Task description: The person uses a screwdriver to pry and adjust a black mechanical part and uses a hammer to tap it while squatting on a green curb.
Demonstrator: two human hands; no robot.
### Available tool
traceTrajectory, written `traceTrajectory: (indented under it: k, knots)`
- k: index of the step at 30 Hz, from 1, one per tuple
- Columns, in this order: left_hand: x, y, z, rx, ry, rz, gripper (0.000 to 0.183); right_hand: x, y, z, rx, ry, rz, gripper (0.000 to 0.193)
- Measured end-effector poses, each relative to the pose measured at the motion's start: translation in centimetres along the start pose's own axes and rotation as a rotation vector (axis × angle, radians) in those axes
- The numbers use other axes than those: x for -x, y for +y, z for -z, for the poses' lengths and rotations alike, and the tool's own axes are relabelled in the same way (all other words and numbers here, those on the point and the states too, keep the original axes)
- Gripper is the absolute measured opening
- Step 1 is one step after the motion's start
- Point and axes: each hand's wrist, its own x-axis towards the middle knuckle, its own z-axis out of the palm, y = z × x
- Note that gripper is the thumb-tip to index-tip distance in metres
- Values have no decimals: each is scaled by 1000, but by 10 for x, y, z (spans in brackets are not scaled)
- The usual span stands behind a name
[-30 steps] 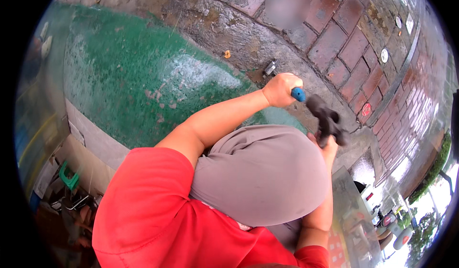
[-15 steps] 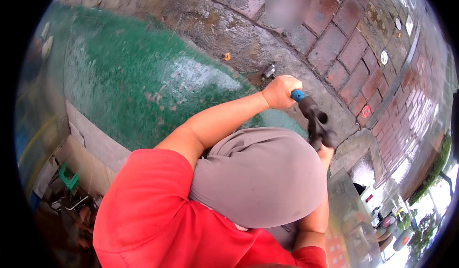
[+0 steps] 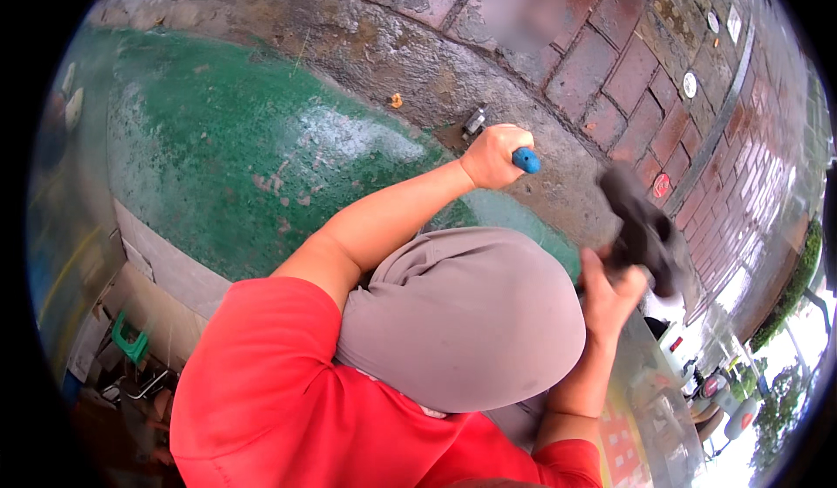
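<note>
My left hand (image 3: 497, 155) is closed round a rod-like tool with a blue end (image 3: 526, 159). The rest of that tool is hidden by my fist and the view from above. Right of it, my right hand (image 3: 613, 301) grips a dark hammer (image 3: 643, 231), blurred by motion. Its heavy head stands apart from the blue end. A small metal piece (image 3: 475, 120) lies on the wet concrete just beyond my left fist. My bent knee, under grey-brown cloth (image 3: 466, 322), sits between my two forearms.
Worn green-painted floor (image 3: 227, 157) spreads to the left, bordered by rough wet concrete and reddish paving (image 3: 584, 65). A small orange scrap (image 3: 396, 100) lies on the concrete. A green plastic object (image 3: 129, 338) stands among clutter at lower left. Parked vehicles (image 3: 711, 388) show at lower right.
The hammer has swung up and right, away from the blue end it overlapped before. My right hand moved with it. My left hand has shifted slightly in the picture with the whole view.
</note>
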Motion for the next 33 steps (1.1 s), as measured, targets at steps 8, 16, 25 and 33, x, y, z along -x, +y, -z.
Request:
traceTrajectory:
  k: [8, 16, 25, 33]
  knots:
    - [-5, 0, -7, -11, -1, -39, 14, -23, 30, -38, 47, -39, 130, 16]
    - [2, 0, -2, 19, -32, 13, 16, -4, 52, -18, -327, 48, 400, 11]
    - [-8, 2, 10, -11, -16, 100, 16, -40, 73, -51, 85, 15, 72, 23]
    - [11, -11, 40, 340, 18, 251, 18, -111, 220, -70, 799, 167, -17, 27]
